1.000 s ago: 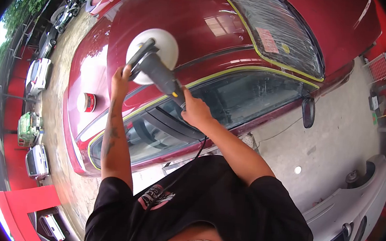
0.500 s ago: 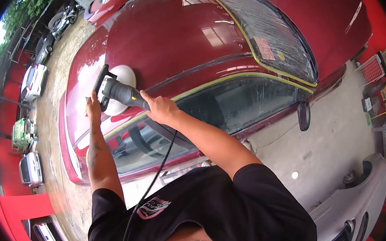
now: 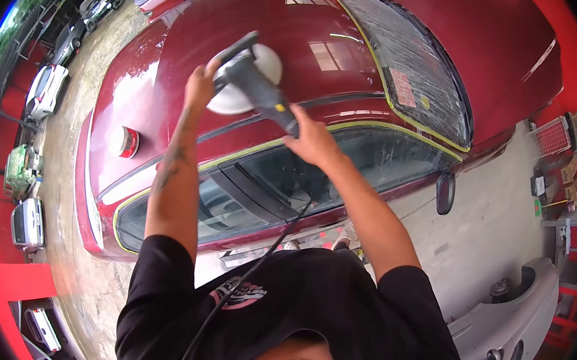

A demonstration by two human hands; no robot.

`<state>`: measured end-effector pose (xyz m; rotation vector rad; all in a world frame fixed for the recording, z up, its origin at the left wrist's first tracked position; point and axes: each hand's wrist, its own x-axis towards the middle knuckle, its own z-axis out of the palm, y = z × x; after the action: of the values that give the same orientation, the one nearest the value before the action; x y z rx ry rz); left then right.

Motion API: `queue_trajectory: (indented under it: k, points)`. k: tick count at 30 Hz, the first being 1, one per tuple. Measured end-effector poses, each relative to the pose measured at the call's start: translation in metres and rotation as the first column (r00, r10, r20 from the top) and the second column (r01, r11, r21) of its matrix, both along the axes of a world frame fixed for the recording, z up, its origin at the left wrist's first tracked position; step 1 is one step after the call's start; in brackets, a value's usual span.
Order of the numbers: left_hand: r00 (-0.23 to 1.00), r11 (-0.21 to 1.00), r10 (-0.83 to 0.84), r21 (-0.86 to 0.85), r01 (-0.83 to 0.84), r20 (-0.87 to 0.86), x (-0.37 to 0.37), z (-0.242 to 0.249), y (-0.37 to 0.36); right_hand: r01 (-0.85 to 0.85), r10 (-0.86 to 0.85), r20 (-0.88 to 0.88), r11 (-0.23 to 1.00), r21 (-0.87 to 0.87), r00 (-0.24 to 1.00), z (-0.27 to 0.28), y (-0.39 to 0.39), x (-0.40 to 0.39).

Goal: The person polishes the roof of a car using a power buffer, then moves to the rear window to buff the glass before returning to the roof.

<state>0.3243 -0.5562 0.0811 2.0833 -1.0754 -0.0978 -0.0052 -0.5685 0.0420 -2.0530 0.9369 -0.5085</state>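
Note:
A black and grey car polisher [image 3: 259, 88] with a white round pad [image 3: 269, 61] is over the glossy dark red car roof [image 3: 234, 18], slightly blurred. Closed on its front handle, my left hand [image 3: 202, 85] is at the head end of the machine. My right hand [image 3: 312, 139] grips the rear end of the body, above the side windows. The black power cord [image 3: 252, 270] hangs down across my shirt. On the red paint to the left of my left forearm stands a small red and white tin [image 3: 129, 142].
Yellow-green masking tape [image 3: 360, 124] edges the side windows, and plastic film covers the windshield [image 3: 418, 60]. A side mirror [image 3: 445, 194] sticks out at the right. A grey car body [image 3: 504, 319] stands lower right. Several parked vehicles line the left, including a white car [image 3: 45, 91].
Both hands and the polisher have moved right and up in the view, from the roof's rear toward its middle. The red tin, mostly hidden before, now shows.

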Motion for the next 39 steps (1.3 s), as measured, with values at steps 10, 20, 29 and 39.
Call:
queue_trajectory:
  k: [10,20,29,39]
  points:
    - [0.922,0.928,-0.373,-0.015,0.373,-0.103,-0.192,-0.012,-0.161,0.411,-0.405,-0.083,0.868,0.278,0.911,0.006,-0.03,-0.135]
    - [0.929,0.947,-0.319,-0.086,0.308,-0.187,-0.159,-0.002,-0.109,0.334,-0.307,-0.147,0.914,0.228,0.94,0.018,-0.027,-0.114]
    - [0.976,0.978,0.025,-0.196,-0.068,-0.217,-0.011,-0.001,0.037,-0.066,0.052,-0.143,0.993,-0.098,0.988,0.001,-0.007,0.021]
    - [0.929,0.923,0.309,-0.174,-0.345,-0.201,0.092,-0.027,0.158,-0.316,0.309,-0.239,0.949,0.009,0.921,0.023,0.045,0.128]
